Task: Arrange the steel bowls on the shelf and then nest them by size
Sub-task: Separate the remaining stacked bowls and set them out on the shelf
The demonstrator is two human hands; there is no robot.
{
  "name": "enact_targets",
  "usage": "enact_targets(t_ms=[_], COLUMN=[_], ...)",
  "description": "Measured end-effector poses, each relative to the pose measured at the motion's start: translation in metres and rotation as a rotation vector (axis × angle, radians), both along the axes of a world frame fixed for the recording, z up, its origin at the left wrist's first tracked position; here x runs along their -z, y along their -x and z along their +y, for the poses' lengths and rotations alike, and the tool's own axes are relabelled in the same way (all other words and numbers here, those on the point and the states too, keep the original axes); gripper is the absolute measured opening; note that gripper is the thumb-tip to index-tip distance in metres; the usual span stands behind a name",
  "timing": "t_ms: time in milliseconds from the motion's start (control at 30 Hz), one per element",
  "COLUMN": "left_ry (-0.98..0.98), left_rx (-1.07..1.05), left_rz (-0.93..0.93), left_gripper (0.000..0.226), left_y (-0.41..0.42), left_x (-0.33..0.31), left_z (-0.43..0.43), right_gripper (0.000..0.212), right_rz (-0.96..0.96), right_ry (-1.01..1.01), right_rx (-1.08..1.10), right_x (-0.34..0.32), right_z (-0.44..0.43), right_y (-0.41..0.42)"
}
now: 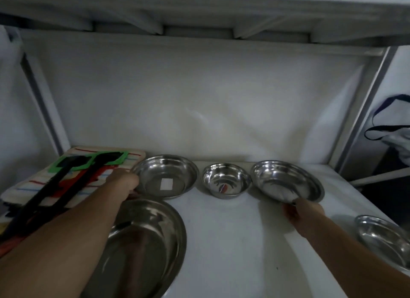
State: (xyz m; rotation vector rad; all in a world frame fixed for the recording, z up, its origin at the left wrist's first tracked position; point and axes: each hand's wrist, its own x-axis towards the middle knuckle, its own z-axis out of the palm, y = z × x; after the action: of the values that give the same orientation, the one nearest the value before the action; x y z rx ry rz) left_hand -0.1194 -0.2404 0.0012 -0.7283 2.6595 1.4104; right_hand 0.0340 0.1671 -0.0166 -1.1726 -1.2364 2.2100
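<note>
Steel bowls on white shelf [233, 242]: back row has mid bowl [165, 175], small bowl [226, 180], wide bowl [287, 180]. Left hand [124, 182] grips mid bowl's left rim; right hand [304, 211] pinches wide bowl's near rim. Big bowl [146, 244] front left, edge bowl [383, 240] far right.

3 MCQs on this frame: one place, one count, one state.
1. Where does the smallest steel bowl sit?
A. back row, middle
B. front left
C. on the striped cloth

2. How many steel bowls show?
A. three
B. five
C. seven

3. What is the right hand doing?
A. resting flat on the shelf
B. gripping the tongs
C. at the near rim of the back right bowl

Key: 1 A, it stands between two wider bowls; 2 B, three behind, two in front; 3 C, fingers meet that rim.
</note>
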Motion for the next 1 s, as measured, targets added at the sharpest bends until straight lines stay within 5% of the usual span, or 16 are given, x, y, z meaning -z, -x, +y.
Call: enact_targets(t_ms=[100, 200, 367, 667, 933, 1000], left_ry=[-0.291, -0.359, -0.524, -0.645, -0.697, -0.729], left_rx=[-0.053, -0.068, 0.008, 0.249, 0.315, 0.326], left_rz=[0.09, 0.219, 0.358, 0.221, 0.198, 0.181], left_gripper=[0.034, 0.038, 0.02, 0.012, 0.01, 0.009], left_y=[-0.006, -0.02, -0.086, -0.225, -0.274, -0.282], left_x=[-0.025, -0.064, -0.119, -0.126, -0.124, -0.122], left_z=[0.002, 0.001, 0.031, 0.108, 0.12, 0.121], right_gripper=[0.027, 0.007, 0.015, 0.031, 0.022, 0.034], right_rz=[0.036, 0.124, 0.273, 0.186, 0.076, 0.059], right_ry=[-0.009, -0.016, -0.141, -0.348, -0.641, -0.566], right_rx=[0.046, 0.04, -0.168, -0.512, -0.509, -0.517], right_x=[-0.015, -0.036, -0.09, -0.151, -0.134, -0.127], right_z=[0.002, 0.001, -0.01, -0.057, -0.041, -0.036], right_y=[-0.005, -0.021, -0.058, -0.143, -0.176, -0.178])
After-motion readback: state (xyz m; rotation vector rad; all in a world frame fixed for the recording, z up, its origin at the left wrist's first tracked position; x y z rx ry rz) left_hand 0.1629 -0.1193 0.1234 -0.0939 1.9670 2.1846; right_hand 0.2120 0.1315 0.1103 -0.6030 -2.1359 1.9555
